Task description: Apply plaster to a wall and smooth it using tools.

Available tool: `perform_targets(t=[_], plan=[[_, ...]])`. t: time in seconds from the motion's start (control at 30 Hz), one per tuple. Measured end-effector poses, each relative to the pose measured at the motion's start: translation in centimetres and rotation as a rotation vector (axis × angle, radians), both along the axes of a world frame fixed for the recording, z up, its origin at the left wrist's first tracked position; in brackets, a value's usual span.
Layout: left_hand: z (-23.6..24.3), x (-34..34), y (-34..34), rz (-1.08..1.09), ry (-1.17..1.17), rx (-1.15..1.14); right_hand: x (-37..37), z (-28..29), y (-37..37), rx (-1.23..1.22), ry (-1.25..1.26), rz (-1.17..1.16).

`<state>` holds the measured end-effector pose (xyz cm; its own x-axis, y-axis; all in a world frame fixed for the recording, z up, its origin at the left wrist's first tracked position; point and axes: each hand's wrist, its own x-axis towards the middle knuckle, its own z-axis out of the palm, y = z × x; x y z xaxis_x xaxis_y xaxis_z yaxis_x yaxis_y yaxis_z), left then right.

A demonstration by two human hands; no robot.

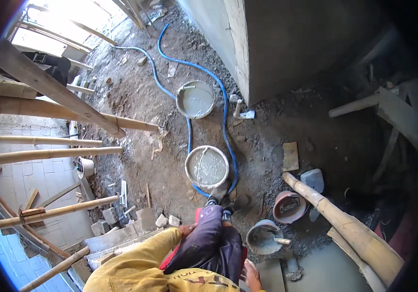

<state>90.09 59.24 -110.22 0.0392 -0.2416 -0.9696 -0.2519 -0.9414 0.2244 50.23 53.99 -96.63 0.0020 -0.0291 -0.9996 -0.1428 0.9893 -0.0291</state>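
I am seated on something red [198, 214], with my dark trousers stretched forward. My left hand [187, 229] rests beside my left thigh; its fingers are mostly hidden. By my right hip is my right hand [251, 274], fingers extended and nothing visible in them. A bucket of grey water [208, 167] stands just beyond my feet. Farther ahead is a second bucket of grey liquid [196, 100]. To my right, nearest the right hand, a grey bucket [263, 237] holds wet mortar and a tool with a pale handle [282, 241].
A blue hose [225, 117] loops around both water buckets. A reddish bucket [289, 207] stands beside a thick bamboo pole [335, 219] on the right. Several bamboo poles [48, 156] jut in from the left. Broken blocks [145, 220] lie at left, and a grey wall [287, 44] rises ahead.
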Motion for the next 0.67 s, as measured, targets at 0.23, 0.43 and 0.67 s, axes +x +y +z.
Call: perform_targets(t=[0.23,0.43,0.67], plan=[[3.3,1.6,0.2,0.245,0.084,0.334,0.4,1.5,-0.8,-0.132,-0.070,0.237],[12.1,1.2,-5.3,0.097,0.074,0.275,-1.5,2.0,-1.3,-0.338,0.148,0.147],[8.0,1.0,-2.1,0.162,0.041,0.130,-2.8,-0.5,-6.7,-0.195,0.076,0.024]])
